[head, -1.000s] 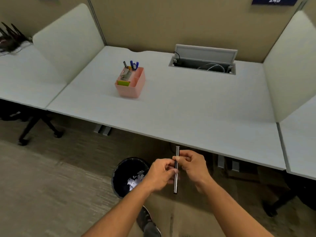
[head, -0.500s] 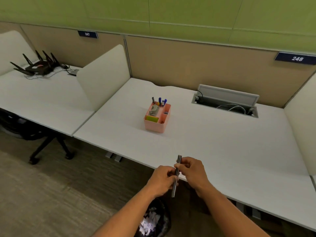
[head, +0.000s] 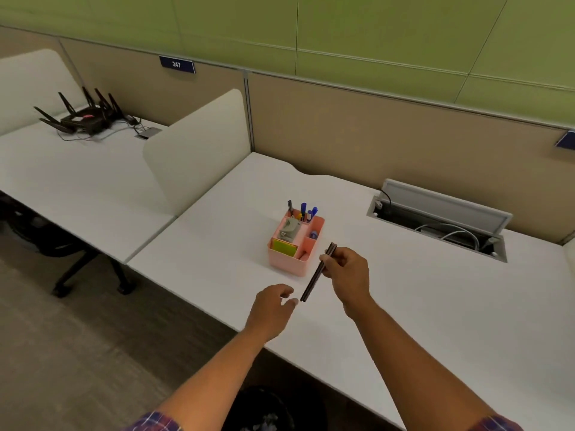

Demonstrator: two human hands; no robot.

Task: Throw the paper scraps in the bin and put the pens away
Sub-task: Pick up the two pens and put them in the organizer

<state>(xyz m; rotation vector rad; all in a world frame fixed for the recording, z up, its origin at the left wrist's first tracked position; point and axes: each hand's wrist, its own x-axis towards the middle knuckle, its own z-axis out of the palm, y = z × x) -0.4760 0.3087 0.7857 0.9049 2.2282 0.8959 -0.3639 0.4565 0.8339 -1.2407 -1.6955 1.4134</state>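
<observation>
My right hand (head: 350, 272) grips dark pens (head: 315, 275), held slanted just to the right of a pink desk organiser (head: 289, 262) on the white desk (head: 435, 306). The organiser holds several blue and black pens (head: 303, 209), a stapler and green notes. My left hand (head: 272, 306) hovers below the pens' lower end with fingers loosely apart, holding nothing. A black bin (head: 267, 412) with white paper scraps shows under the desk's front edge, between my forearms.
An open cable hatch (head: 441, 219) with white cords lies at the desk's back right. A cream divider (head: 199, 150) separates the left desk, which carries a black router (head: 82, 118). A black chair base (head: 90, 275) stands on the floor at left.
My view rose from the bin to the desk. Both hands moved forward over the desk; my left hand let go of the pens, which my right hand carried beside the organiser.
</observation>
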